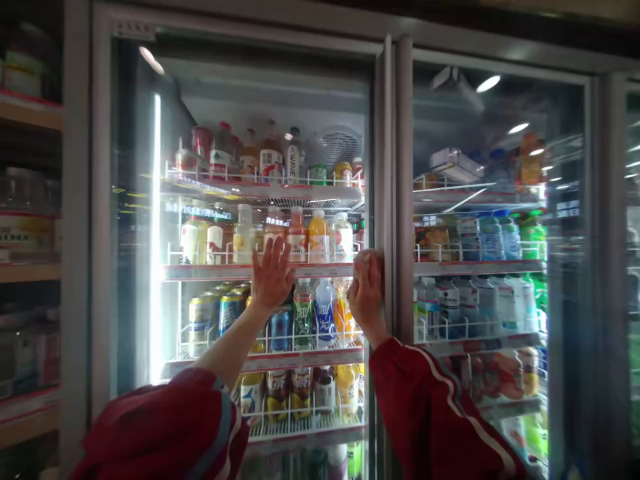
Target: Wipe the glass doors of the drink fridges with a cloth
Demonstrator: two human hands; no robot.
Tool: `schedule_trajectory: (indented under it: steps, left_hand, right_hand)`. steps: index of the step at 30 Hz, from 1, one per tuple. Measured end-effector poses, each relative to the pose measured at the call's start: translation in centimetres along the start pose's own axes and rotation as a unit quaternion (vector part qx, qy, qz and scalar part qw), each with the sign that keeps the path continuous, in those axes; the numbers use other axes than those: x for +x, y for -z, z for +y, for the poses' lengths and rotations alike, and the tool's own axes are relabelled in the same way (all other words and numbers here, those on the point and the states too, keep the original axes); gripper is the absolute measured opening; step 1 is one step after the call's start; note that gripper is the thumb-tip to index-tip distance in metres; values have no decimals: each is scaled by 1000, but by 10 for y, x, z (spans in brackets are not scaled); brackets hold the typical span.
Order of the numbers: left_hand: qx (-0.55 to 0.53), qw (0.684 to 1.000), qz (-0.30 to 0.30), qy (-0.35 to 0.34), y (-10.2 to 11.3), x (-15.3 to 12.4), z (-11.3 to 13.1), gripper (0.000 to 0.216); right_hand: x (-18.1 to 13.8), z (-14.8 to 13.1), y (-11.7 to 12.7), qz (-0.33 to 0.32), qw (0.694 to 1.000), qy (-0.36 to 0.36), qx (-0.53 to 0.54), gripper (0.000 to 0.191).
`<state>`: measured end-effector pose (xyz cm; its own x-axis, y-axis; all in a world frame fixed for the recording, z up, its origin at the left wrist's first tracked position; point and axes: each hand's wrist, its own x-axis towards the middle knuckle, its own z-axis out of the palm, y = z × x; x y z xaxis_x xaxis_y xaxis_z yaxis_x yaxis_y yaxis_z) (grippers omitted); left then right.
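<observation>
My left hand (271,277) lies with fingers spread against the left glass door (240,87) of a drinks cooler. It holds nothing. Near the door's right edge, my right hand (369,293) is closed over a pale, bunched cloth (364,255), mostly covered by my fingers and pressed at the glass beside the metal door frame (386,167). Through the glass, behind both hands, an orange juice bottle (319,237) and other bottles stand on a white wire shelf (260,271). Red sleeves cover both my forearms in part.
A second glass door (495,100) is to the right, with more bottled drinks behind it and lamp reflections on it. At the far left stands a wooden shelf (30,273) of jars and packages. A bright light strip (157,233) runs up inside the cooler.
</observation>
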<state>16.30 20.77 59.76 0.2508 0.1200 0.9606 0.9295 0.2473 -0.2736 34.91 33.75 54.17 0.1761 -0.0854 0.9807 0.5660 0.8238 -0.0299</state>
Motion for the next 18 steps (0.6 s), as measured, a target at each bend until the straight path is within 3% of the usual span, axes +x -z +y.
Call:
schedule_trajectory:
  steps: [4,7,9,13,18]
  left_hand:
    - [-3,1000,-10,10,1,0,0,55]
    - [-11,1000,-21,5,4,-5,-5,55]
    - [-13,999,-30,-13,8,-10,-10,55]
    - [-17,999,-38,-23,15,-18,-9,54]
    - [-100,993,-44,-52,15,-20,32,47]
  right_hand:
    - [-16,-36,-4,-44,996,82,-10,40]
    - [-21,-42,-2,-82,987,138,11,38]
    - [-18,-30,2,-76,990,123,4,38]
    - [-8,-6,6,-48,998,23,-28,44]
    - [-11,-38,-2,-78,995,46,29,57]
